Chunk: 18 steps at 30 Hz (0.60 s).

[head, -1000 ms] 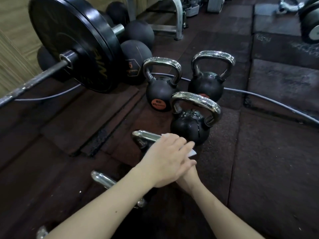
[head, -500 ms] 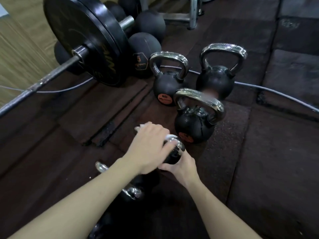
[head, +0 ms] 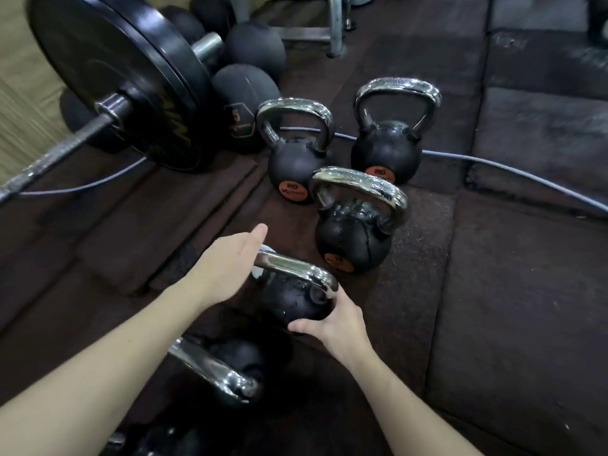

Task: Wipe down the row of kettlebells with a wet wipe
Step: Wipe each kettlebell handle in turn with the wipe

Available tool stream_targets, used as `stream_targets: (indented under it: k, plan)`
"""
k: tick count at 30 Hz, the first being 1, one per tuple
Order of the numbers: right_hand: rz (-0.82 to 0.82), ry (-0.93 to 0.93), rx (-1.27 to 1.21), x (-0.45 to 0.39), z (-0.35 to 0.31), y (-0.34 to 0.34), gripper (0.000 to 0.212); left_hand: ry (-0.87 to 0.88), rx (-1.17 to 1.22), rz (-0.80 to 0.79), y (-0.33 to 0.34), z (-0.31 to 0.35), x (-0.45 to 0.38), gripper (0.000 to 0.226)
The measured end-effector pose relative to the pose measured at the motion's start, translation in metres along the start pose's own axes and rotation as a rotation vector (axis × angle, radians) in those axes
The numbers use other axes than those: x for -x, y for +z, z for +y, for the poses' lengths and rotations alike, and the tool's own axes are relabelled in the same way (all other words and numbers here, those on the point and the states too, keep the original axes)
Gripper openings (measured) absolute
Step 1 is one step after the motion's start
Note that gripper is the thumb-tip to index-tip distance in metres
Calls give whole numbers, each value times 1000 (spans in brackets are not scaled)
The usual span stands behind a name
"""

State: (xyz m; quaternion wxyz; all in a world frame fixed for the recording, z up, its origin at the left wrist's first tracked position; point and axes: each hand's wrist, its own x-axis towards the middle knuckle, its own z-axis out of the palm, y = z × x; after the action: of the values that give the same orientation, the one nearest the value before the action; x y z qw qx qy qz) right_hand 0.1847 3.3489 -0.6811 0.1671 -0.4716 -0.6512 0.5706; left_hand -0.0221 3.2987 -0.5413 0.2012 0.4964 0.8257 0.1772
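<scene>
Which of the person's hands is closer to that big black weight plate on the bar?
The left hand. It lies at the kettlebell handle's left end, on the side of the weight plate. The right hand cups the kettlebell's far side.

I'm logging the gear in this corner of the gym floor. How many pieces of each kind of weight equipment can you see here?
Black kettlebells with chrome handles: 5 clearly; a possible sixth at the bottom edge is too cut off to count
Dark round medicine balls: at least 5, some half hidden
Barbell with black weight plate: 1
Total: at least 11
</scene>
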Motion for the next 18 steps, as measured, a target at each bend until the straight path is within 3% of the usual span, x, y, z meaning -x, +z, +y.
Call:
stream_targets:
  k: [3, 5, 8, 10, 12, 14, 15, 18]
  plan:
    - [-13, 1, 16, -1, 3, 0, 107, 348, -334, 44, 12, 22, 8, 25]
    - [9, 0, 60, -2, 1, 1, 94, 479, -512, -12, 27, 50, 15, 16]
    - [-6, -72, 269, 0, -11, 2, 52, 621, -596, 6, 55, 81, 23, 42]
    - [-8, -81, 229, -2, -9, 2, 67, 582, -594, 35, 50, 76, 14, 58]
    - [-1, -32, 89, -4, -5, 0, 92, 580, -527, -2, 32, 48, 1, 37]
    - [-3, -25, 50, -3, -1, 0, 102, 456, -441, -88, 14, 16, -8, 38]
    - [-13, -16, 38, -3, -1, 0, 102, 361, -319, -135, 5, 3, -10, 44]
    - [0, -27, 37, -1, -3, 0, 99, 155, 137, -74, -2, -29, -1, 49]
